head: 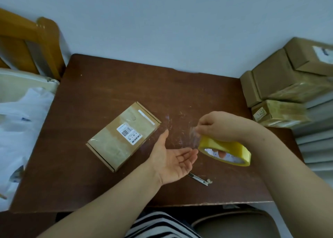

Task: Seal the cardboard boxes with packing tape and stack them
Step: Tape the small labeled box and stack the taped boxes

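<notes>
Striped top (158,225) sits lowest in view, and our forearms reach out from it over the desk (108,79). Our left hand (173,156) is palm up, fingers loose and spread, holding nothing; its thumb tip is near the box corner, not touching. Our right hand (216,126) carries the yellow tape roll (228,150) w/ a finger through the core, and its fingertips pinch the clear loose end just left of the roll. Small cutter (199,179) lies on the desk by the left wrist. Flat cardboard box (115,142), barcode label up, lies on the desk left of both hands. Stack of boxes (277,86) stands at far right, white bags (21,122) at far left.
</notes>
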A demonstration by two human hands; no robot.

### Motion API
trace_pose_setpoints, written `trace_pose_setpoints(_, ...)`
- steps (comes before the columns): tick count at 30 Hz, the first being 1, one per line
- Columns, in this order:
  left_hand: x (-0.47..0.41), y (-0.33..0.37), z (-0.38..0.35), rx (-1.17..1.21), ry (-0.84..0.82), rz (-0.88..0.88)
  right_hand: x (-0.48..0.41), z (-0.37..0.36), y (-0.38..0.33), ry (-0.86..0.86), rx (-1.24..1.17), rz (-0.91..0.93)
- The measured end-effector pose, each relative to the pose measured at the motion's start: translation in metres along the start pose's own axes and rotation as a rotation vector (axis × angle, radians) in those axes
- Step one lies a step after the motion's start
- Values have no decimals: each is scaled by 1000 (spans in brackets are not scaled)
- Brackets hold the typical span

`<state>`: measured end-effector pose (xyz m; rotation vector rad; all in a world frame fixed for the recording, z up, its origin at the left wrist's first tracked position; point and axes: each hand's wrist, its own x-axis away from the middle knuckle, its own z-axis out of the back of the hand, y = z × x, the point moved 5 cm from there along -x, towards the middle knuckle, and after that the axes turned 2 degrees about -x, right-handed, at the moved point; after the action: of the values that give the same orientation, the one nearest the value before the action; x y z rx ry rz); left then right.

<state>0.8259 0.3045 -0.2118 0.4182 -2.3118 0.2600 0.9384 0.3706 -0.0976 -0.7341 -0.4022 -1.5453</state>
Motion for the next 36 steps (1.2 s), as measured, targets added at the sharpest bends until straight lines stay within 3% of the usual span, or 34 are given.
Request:
trace_pose_setpoints(3,4,15,1,44,-2,-129,11,-6,-3,-3,-44,7)
trace_pose_setpoints(9,16,46,21,-138,257,-416,8,-31,2,-8,-239,-22)
trace_pose_setpoints(13,39,93,34,-308,413,-685,7,-57,-11,-233,-791,83)
trace_pose_setpoints(17,62,149,48,-426,603,-848,-7,-67,-28,-118,-1194,216)
trace_pose_setpoints(22,60,184,57,-437,709,-865,-31,-55,-44,-37,-1138,293)
trace_pose_setpoints(26,60,215,74,-399,829,-852,-40,-55,-33,3,-1109,257)
trace_pose_setpoints(29,58,229,84,-496,860,-863,-43,-63,-25,2,-1129,222)
trace_pose_setpoints(34,43,234,92,-571,852,-884,-59,-76,-27,96,-761,151)
trace_pose_setpoints(36,38,234,97,-575,856,-892,-63,-81,-29,73,-764,126)
